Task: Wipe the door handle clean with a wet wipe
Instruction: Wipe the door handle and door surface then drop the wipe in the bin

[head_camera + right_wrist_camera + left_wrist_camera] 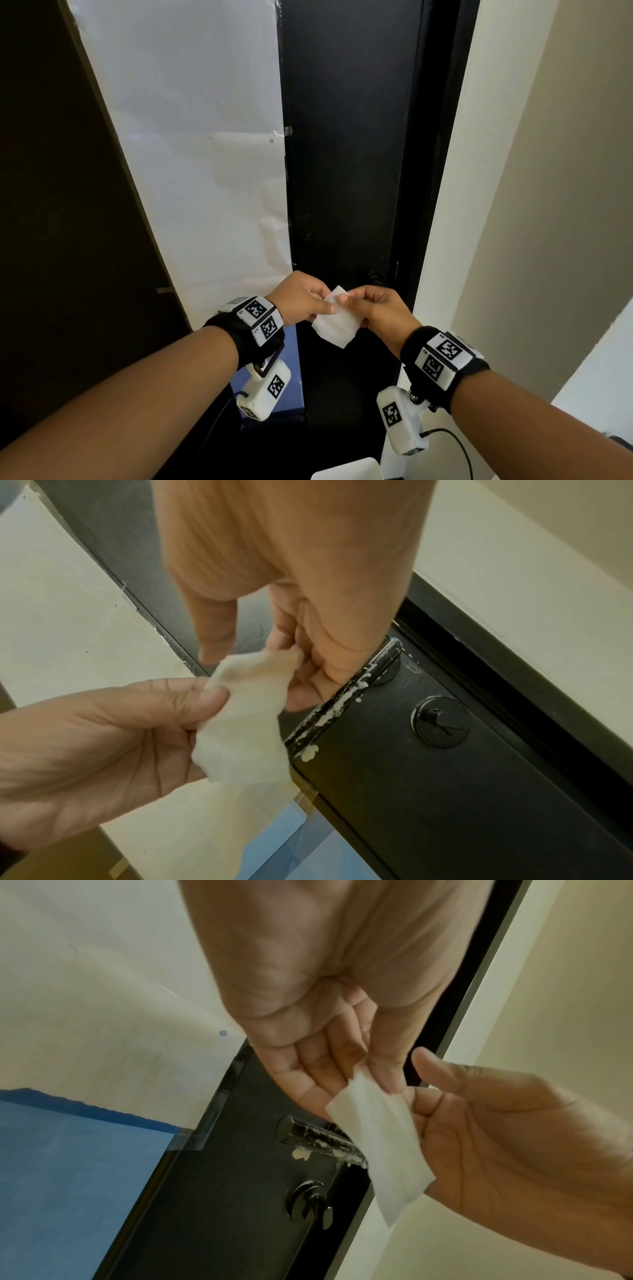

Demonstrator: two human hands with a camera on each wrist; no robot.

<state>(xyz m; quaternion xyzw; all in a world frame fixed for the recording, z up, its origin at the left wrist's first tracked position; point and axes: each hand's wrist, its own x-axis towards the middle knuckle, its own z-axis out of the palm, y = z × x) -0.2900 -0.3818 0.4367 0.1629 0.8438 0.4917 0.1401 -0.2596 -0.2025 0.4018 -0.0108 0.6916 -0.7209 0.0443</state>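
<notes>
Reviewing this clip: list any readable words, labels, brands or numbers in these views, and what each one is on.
No readable text in any view.
Wrist bands: black-and-white square marker patterns; tiny characters beside them are too small to read.
Wrist camera housings: marker patterns only, no words.
Wet wipe, pinched by left hand and right hand: blank.
Door handle, thumb-turn lock, white paper on door: no lettering visible.

Both forearms reach forward side by side, wrists banded, and the left hand (301,298) and right hand (376,308) meet at chest line, fingertips almost touching, each pinching between thumb and curled fingers an upper edge of the wet wipe (337,327) hanging between them.
</notes>
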